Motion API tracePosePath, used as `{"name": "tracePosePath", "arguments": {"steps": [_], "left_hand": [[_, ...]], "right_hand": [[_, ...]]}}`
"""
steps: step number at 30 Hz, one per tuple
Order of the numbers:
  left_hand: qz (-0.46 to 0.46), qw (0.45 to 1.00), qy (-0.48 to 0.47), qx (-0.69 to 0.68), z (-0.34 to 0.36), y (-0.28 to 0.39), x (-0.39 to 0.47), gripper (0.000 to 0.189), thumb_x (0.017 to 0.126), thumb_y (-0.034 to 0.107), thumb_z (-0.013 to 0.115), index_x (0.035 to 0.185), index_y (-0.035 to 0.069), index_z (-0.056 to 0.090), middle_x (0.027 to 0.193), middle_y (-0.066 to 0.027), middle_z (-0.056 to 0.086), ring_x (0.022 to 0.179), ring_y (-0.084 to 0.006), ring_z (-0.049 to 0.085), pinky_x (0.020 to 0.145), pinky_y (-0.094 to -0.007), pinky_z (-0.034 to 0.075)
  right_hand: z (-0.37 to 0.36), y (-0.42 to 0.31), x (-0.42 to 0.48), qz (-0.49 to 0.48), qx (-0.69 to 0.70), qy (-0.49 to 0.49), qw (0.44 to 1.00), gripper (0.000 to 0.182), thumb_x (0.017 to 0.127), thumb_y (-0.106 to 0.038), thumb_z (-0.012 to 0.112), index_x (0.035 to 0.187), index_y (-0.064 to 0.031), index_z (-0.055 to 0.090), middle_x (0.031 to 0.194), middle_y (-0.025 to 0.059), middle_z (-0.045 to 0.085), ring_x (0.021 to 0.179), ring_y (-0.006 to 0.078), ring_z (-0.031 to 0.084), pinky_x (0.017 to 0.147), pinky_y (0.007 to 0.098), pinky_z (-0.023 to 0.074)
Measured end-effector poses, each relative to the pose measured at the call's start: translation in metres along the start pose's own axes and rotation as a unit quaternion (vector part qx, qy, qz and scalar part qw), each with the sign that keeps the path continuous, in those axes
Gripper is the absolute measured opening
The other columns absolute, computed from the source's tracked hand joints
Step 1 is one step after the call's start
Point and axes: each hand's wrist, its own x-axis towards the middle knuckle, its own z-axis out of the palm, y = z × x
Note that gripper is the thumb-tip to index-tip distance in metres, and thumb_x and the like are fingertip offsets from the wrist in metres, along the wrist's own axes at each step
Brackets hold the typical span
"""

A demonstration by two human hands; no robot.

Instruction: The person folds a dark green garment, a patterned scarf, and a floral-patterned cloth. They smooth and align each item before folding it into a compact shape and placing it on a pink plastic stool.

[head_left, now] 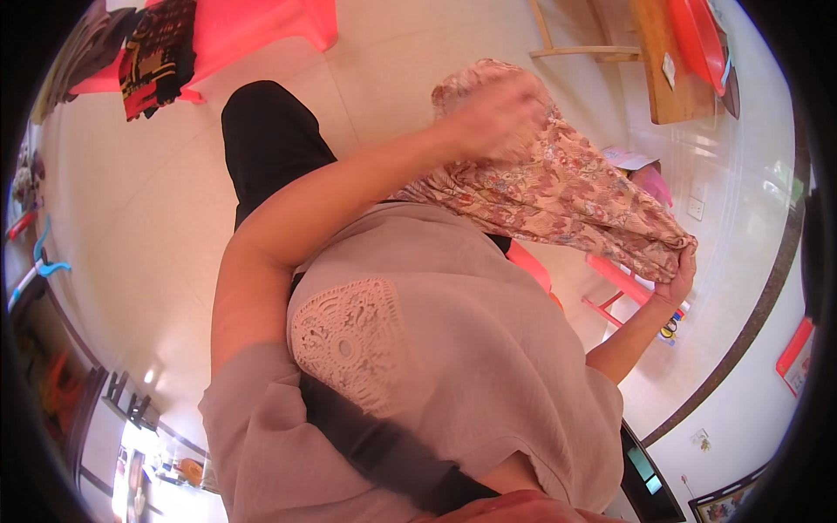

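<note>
A floral-patterned cloth in pink and reddish brown [562, 176] lies over the lap and stretches to the right. My left hand [678, 274] is closed on its gathered far end at the right. My right hand [510, 118], blurred, is over the cloth's upper part near the knee; whether its fingers grip the fabric cannot be made out. One knee in black trousers [274, 137] shows to the left of the cloth.
A pink plastic table [261, 26] at the upper left bears folded dark patterned clothes [157, 59]. A wooden table [680, 85] with a red basin [703, 39] stands at the upper right. A pink stool [621, 278] with small items is beneath my left arm.
</note>
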Motion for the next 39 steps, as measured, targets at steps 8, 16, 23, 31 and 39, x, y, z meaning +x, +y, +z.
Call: {"name": "tracePosePath", "arguments": {"steps": [8,16,23,31,39], "left_hand": [[-0.121,0.951,-0.204,0.196,0.083,0.028,-0.024,0.015,0.084,0.012,0.052,0.098,0.008,0.046,0.103,-0.0159,0.048,0.077,-0.0399,0.058,0.063,-0.0498,0.047],[-0.156,0.933,-0.217,0.24,0.079,0.035,-0.037,0.014,0.081,0.011,0.054,0.093,0.009,0.049,0.104,-0.0173,0.046,0.068,-0.0396,0.059,0.059,-0.0495,0.047],[-0.107,0.986,-0.061,0.112,0.032,0.005,0.036,0.02,0.09,0.023,0.052,0.099,0.005,0.051,0.112,-0.0147,0.051,0.081,-0.0241,0.06,0.07,-0.0344,0.05],[-0.317,0.922,0.133,-0.179,-0.09,-0.083,0.029,0.047,0.088,0.04,0.057,0.117,0.005,0.047,0.107,-0.0078,0.057,0.086,-0.0187,0.057,0.073,-0.0356,0.046],[-0.562,0.807,0.039,-0.176,-0.051,-0.058,-0.079,0.063,0.086,0.043,0.061,0.13,0.005,0.037,0.102,-0.006,0.051,0.073,-0.0111,0.05,0.062,-0.0267,0.043]], "right_hand": [[-0.007,0.002,-0.002,0.002,-0.003,0.005,1.0,0.028,0.096,-0.018,0.047,0.115,0.003,0.051,0.112,0.013,0.058,0.1,0.0221,0.058,0.085,0.036,0.0503],[-0.015,0.007,0.001,0.003,0.001,0.002,1.0,0.026,0.097,-0.018,0.047,0.113,0.0016,0.052,0.11,0.0122,0.059,0.098,0.0211,0.059,0.084,0.0354,0.0505],[-0.011,0.003,-0.001,0.005,0.009,-0.005,1.0,0.028,0.097,-0.019,0.046,0.115,0.0018,0.05,0.115,0.0134,0.056,0.104,0.0224,0.057,0.088,0.0367,0.0488],[-0.018,0.011,0.001,-0.009,0.032,0.02,0.999,0.03,0.097,-0.02,0.047,0.117,0.0017,0.049,0.118,0.0138,0.055,0.108,0.0231,0.055,0.091,0.0377,0.0474],[-0.021,0.011,0.004,-0.001,0.033,0.018,0.999,0.028,0.096,-0.02,0.048,0.115,0.0008,0.05,0.117,0.0132,0.055,0.109,0.0234,0.054,0.094,0.039,0.0451]]}}
